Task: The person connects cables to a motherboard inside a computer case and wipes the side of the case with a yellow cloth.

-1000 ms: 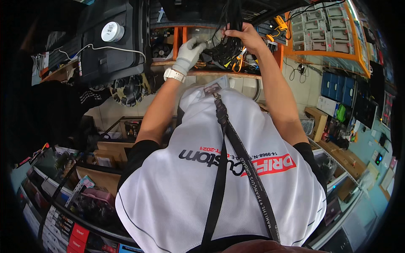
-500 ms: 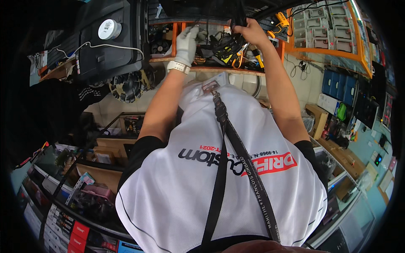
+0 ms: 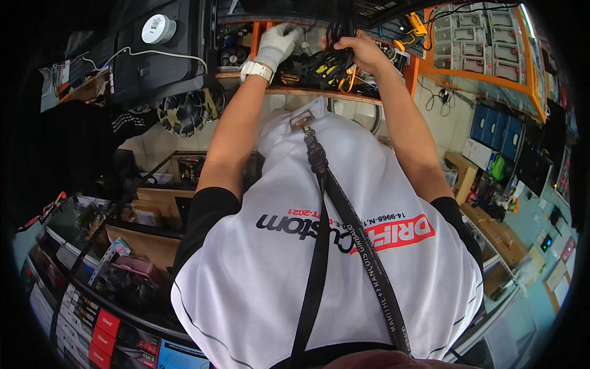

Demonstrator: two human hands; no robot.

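My left hand (image 3: 276,46), in a pale glove above a white watch, has its fingers curled at the top of an orange-edged drawer (image 3: 319,93); whatever they hold is too small or hidden to make out. To its right my right hand (image 3: 365,53) is bare and closed on a bundle of black cables (image 3: 340,23) hanging from above. Loops of cable, yellow-and-black tools (image 3: 332,71) and orange scissors (image 3: 349,80) lie in the drawer beneath both hands. A yellow tool (image 3: 416,27), perhaps a glue gun, sits right of my right hand.
A black case (image 3: 157,71) with a white tub (image 3: 158,29) and white cable stands left. An orange-framed display case (image 3: 476,77) is at upper right. Blue boxes (image 3: 495,126), a monitor (image 3: 531,172) and cardboard (image 3: 498,240) line the right side. Shelves of boxes (image 3: 153,264) fill the lower left.
My left hand has risen a little and tilted rightward at the drawer's top. My right hand has shifted slightly, still on the cables.
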